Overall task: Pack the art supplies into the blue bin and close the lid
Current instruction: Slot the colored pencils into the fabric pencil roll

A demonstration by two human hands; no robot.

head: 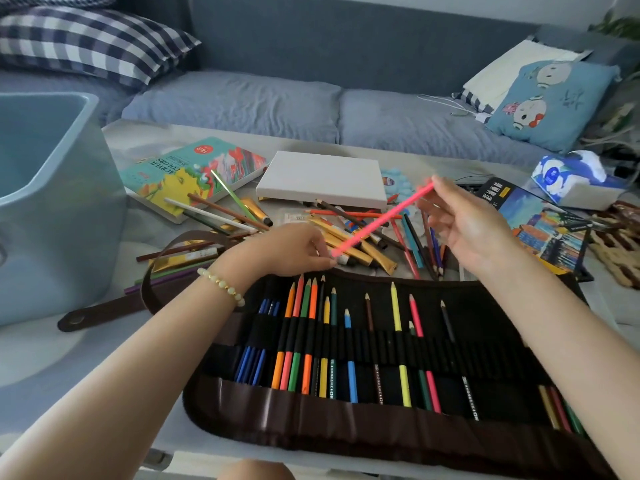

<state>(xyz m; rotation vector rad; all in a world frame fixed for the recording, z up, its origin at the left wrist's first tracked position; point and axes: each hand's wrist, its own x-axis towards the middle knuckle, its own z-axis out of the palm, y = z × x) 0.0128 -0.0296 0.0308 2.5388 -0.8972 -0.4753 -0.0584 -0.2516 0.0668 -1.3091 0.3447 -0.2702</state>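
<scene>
Two hands share the pink pencil (381, 220): left grip (294, 251) pinches its lower-left tip, right grip (464, 223) pinches its upper-right end, slanting it above the pencil roll (311, 420), with the blue bin (62, 220) at frame left.

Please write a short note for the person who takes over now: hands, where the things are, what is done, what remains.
Left hand and right hand each pinch one end of the pink pencil, beyond the open pencil roll.
Blue bin stands left, open; nothing visible inside; no lid in view.
Done: several pencils slotted in the roll.
Left: loose pencils, paint tubes, canvas, acrylic box; then bin everything, close lid.
</scene>
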